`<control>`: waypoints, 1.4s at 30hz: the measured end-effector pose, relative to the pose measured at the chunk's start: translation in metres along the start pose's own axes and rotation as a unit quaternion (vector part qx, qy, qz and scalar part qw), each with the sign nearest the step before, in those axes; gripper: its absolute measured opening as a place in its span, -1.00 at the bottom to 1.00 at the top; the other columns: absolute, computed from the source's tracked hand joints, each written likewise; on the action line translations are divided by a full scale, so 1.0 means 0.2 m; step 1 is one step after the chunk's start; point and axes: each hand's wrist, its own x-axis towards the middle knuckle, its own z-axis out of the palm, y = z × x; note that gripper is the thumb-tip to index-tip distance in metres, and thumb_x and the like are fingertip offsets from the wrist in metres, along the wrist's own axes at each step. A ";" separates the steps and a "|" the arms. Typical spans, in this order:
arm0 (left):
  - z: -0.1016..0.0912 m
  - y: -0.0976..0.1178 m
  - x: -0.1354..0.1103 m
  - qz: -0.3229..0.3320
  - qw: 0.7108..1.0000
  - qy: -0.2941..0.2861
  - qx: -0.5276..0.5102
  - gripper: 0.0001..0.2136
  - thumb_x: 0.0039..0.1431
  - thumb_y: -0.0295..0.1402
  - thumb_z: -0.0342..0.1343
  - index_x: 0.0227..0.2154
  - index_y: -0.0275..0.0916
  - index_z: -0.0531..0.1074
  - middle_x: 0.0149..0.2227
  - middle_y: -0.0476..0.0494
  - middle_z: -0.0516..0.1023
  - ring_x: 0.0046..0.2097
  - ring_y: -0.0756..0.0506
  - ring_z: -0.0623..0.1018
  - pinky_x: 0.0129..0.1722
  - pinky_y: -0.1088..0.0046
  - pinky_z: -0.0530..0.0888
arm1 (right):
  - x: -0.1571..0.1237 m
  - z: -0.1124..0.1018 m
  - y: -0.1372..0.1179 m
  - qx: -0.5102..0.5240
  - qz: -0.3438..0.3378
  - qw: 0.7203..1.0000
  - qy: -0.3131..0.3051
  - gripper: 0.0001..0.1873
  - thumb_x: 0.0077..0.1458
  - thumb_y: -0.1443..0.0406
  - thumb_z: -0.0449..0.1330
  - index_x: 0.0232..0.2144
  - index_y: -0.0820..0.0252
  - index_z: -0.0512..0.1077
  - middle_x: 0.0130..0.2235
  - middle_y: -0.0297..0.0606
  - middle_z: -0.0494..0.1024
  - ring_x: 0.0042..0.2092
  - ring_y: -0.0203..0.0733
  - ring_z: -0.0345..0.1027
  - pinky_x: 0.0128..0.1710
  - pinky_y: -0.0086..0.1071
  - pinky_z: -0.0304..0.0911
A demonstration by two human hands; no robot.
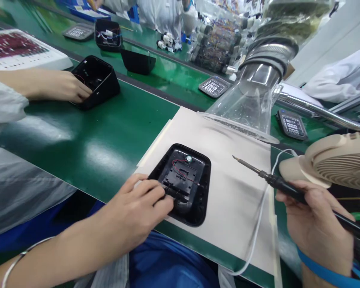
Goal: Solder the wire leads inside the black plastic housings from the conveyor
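Toward six o'clock on a pale sheet (pixel 234 228), the black casing (pixel 183 176), your left hand (pixel 145 202) curled at its eight-o'clock edge — grip unclear — your right hand (pixel 321 220) at four o'clock, clasping a soldering iron (pixel 277 183), tip pointing toward ten.

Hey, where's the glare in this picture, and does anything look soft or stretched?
Head view: white glare on the glossy green tabletop; head view: highlights on the transparent flared hood; head view: distant multicoloured wire bundles look soft, the black plastic housing clearer; head view: outer edges seem stretched.
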 end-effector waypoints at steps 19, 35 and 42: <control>0.02 -0.90 1.06 -0.282 0.949 -0.057 0.126 -0.57 0.18 -0.41 -0.04 0.12 -0.40 0.22 0.16 -0.52 0.14 0.13 -0.48 0.24 0.02 0.00 0.21 | -0.02 0.04 -0.01 0.013 0.002 1.000 -0.005 -0.80 -0.09 0.16 0.35 -0.43 0.17 0.58 -0.53 -0.29 0.50 -0.52 -0.30 0.38 -0.54 -0.50 0.28; -0.16 -0.91 0.33 -0.354 0.913 -0.008 0.203 -0.60 0.19 -0.16 -0.09 -0.15 -0.43 0.38 -0.15 -0.40 0.44 -0.05 -0.38 0.40 -0.13 0.00 0.32 | -0.04 0.06 -0.11 0.019 -0.029 0.999 0.008 -0.73 -0.30 0.09 0.44 -0.50 0.09 0.60 -0.55 -0.30 0.52 -0.59 -0.28 0.37 -0.61 -0.52 0.32; -0.11 -0.87 0.27 -0.267 0.940 -0.020 0.212 -0.58 0.05 -0.16 0.08 -0.02 -0.19 0.40 0.14 -0.35 0.29 0.16 -0.60 0.15 -0.06 -0.25 0.20 | -0.08 0.06 -0.11 0.026 -0.045 0.999 -0.010 -0.79 -0.22 0.14 0.41 -0.46 0.06 0.59 -0.50 -0.30 0.53 -0.54 -0.26 0.39 -0.56 -0.48 0.35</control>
